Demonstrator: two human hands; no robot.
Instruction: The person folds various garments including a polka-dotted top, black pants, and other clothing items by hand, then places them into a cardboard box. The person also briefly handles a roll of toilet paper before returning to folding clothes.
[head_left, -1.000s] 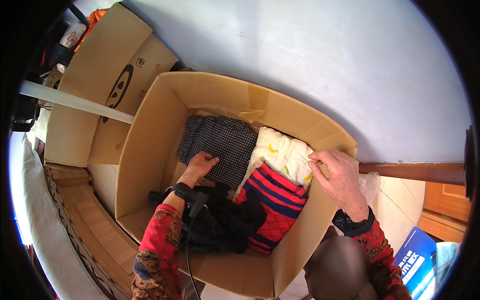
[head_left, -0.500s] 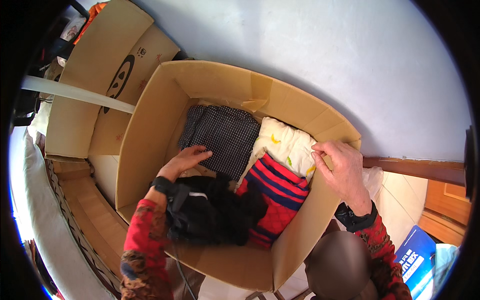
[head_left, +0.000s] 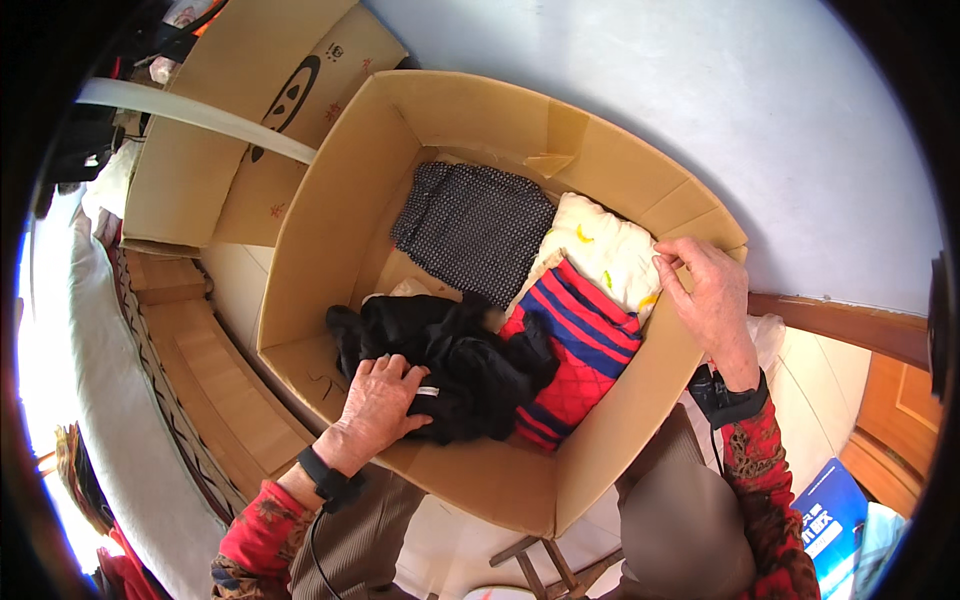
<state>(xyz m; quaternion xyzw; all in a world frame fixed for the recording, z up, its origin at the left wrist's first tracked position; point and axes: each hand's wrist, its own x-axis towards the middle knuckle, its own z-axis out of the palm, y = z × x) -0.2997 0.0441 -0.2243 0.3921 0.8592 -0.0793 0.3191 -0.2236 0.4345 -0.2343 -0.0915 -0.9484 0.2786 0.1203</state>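
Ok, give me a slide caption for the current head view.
Open cardboard box: left hand on crumpled black garment, right hand near printed cream cloth.

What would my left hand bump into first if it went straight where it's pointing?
Probably the black clothing in the cardboard box. The left hand lies over its near edge, maybe touching it, but depth is hard to judge from one view.
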